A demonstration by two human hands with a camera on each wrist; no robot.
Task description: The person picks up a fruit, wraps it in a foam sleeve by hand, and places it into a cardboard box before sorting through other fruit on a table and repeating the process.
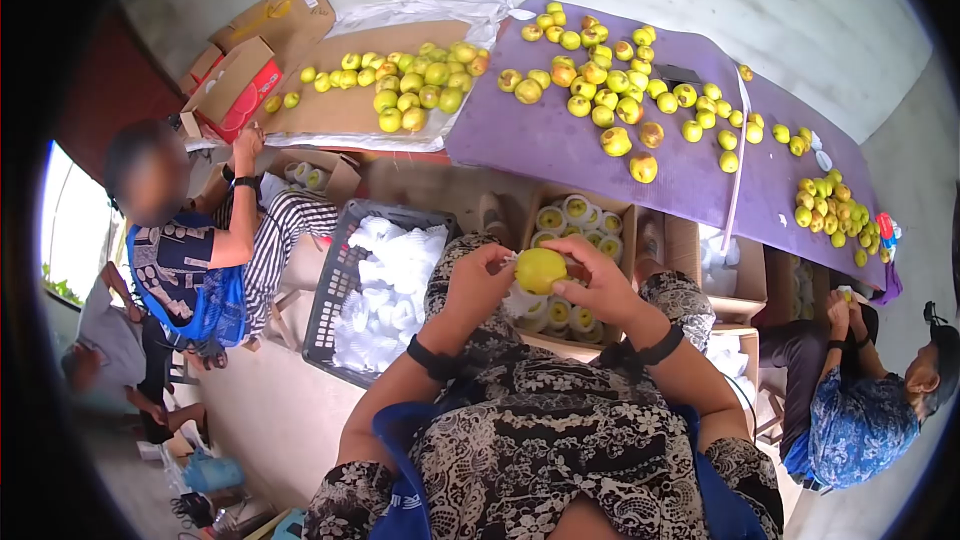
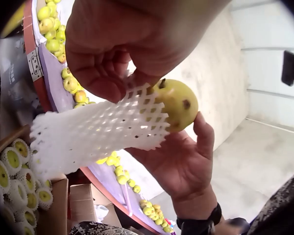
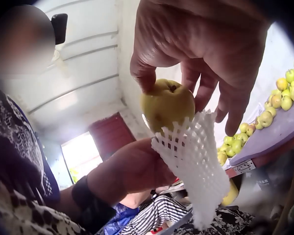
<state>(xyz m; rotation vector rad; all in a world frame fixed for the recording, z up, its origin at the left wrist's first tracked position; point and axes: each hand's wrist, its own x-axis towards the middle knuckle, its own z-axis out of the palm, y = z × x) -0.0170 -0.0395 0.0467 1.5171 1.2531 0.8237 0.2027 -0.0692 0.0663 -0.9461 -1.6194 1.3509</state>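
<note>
A yellow-green apple (image 1: 541, 271) with a dark spot is held between the thumb and fingers of my right hand (image 1: 605, 285), in front of my lap. My left hand (image 1: 478, 285) pinches a white foam net sleeve (image 2: 88, 134) at its mouth. In the left wrist view the sleeve's open end overlaps one side of the apple, while most of the fruit shows outside it. The right wrist view has the sleeve (image 3: 198, 169) hanging long and slack below the apple, its cut edge spread near the fruit.
Loose apples lie on a purple-covered table (image 1: 500, 135) and on cardboard to its left. Below stand a black crate (image 1: 318, 285) of white foam nets and a carton (image 1: 632, 230) of sleeved apples. Seated people (image 1: 855, 410) work on both sides.
</note>
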